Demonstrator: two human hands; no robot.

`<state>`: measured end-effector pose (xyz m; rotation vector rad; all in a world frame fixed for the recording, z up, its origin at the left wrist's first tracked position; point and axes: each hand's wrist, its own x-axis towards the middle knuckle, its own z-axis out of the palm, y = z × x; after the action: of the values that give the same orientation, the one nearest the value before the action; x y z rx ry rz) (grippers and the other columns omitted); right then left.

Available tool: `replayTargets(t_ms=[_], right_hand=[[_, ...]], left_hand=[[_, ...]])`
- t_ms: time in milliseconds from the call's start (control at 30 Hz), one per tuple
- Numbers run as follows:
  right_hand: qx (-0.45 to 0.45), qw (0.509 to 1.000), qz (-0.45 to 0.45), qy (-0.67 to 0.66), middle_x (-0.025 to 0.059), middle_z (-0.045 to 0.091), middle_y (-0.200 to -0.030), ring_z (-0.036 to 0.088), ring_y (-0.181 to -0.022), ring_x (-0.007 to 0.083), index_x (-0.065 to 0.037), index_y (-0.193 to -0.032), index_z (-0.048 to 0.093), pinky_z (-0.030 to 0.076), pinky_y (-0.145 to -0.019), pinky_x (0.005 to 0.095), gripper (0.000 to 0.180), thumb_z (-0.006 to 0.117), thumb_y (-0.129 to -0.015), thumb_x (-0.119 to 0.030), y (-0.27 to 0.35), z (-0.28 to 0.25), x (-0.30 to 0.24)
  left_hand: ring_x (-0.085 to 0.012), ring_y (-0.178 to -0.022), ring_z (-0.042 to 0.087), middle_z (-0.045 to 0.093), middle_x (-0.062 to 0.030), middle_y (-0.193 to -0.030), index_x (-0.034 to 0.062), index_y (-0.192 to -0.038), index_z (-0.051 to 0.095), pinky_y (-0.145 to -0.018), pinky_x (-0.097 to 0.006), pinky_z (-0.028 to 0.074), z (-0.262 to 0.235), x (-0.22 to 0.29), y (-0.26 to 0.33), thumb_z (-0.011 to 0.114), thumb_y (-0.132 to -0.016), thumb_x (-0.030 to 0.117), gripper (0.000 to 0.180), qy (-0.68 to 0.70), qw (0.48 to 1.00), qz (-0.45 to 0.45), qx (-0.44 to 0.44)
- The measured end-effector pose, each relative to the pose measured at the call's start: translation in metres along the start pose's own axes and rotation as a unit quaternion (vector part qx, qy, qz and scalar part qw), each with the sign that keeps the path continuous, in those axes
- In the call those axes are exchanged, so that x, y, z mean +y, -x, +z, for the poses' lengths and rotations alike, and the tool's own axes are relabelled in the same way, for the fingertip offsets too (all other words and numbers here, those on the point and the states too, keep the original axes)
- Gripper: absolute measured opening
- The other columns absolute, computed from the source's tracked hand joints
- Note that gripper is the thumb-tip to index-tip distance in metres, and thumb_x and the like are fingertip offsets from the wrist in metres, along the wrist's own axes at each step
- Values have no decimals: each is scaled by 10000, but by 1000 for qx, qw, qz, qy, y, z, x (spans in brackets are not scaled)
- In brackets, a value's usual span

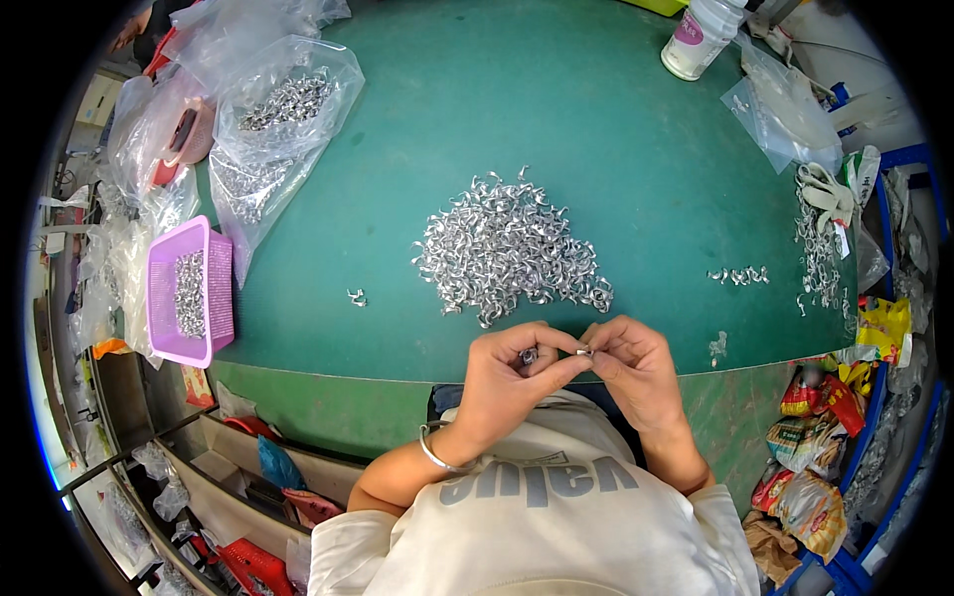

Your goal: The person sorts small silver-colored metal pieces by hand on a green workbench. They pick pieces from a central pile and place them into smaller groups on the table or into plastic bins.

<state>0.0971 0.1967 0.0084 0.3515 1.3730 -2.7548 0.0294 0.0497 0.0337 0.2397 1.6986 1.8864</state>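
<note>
At the table's near edge, my left hand (502, 382) and my right hand (641, 375) meet, both closed. Thumbs and forefingers of the two pinch one small shiny metal piece (584, 352), largely covered by the fingertips. More silvery metal pieces (528, 355) sit in the curl of my left hand's fingers. Just beyond lies a big heap of small curved, hook-like metal pieces (512, 248). A few similar pieces (357, 297) lie apart on the left, and a short row of several pieces (738, 275) is on the right.
On the green table (596, 89), a purple basket (206, 338) of metal pieces stands at the left edge, with an open plastic bag (333, 74) of more beyond it. A white bottle (691, 45) is far right. Thin metal rings and a glove (825, 194) lie at the right edge.
</note>
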Motion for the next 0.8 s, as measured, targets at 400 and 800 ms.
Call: replayTargets(t_ms=[400, 800], right_hand=[[-13, 993, 56, -98, 74, 600, -882, 558, -835, 119, -1, -894, 544, 438, -772, 254, 85, 565, -812, 5, -1, 5, -1], [-11, 1000, -10, -22, 89, 578, -881, 543, -838, 135, 11, -882, 548, 428, -757, 260, 75, 562, -811, 28, 4, 10, -4]], left_hand=[[4, -519, 275, 298, 91, -545, 0, -793, 629, -452, -165, 238, 1, -2, -1, 675, -731, -6, 77, 41, 999, 4, -7], [10, -525, 282, 329, 94, -559, 3, -804, 638, -451, -166, 221, -4, -1, 2, 668, -736, -4, 75, 54, 998, -17, -33]])
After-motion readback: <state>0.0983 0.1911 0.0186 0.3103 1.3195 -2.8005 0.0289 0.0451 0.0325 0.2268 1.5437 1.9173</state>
